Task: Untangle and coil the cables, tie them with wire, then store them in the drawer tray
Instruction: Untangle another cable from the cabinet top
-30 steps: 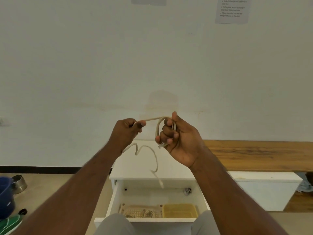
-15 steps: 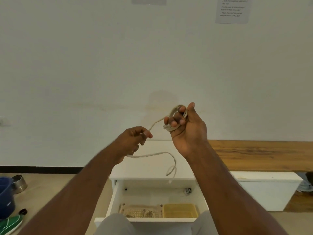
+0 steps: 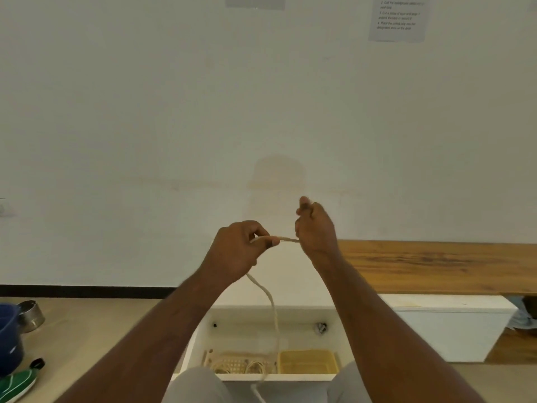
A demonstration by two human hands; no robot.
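I hold a pale beige cable (image 3: 287,239) up in front of the white wall. My left hand (image 3: 236,251) pinches it between thumb and fingers, and my right hand (image 3: 315,228) grips its wound part, which is hidden inside the fist. A short taut length runs between the two hands. The loose tail (image 3: 271,309) hangs from under my left hand down past the open white drawer (image 3: 255,327). In the drawer lie a beige tray (image 3: 229,363) with coiled cables and a yellow tray (image 3: 308,360).
A wooden bench top (image 3: 436,266) runs along the wall at the right over a white cabinet (image 3: 453,324). On the floor at the left stand a blue bucket (image 3: 8,338), a steel bowl (image 3: 30,315) and a green shoe (image 3: 17,382).
My right hand has dropped and turned its back to me, hiding the coil. My left hand rose close to it. The tail, looped sideways before, now hangs straight down past the drawer.
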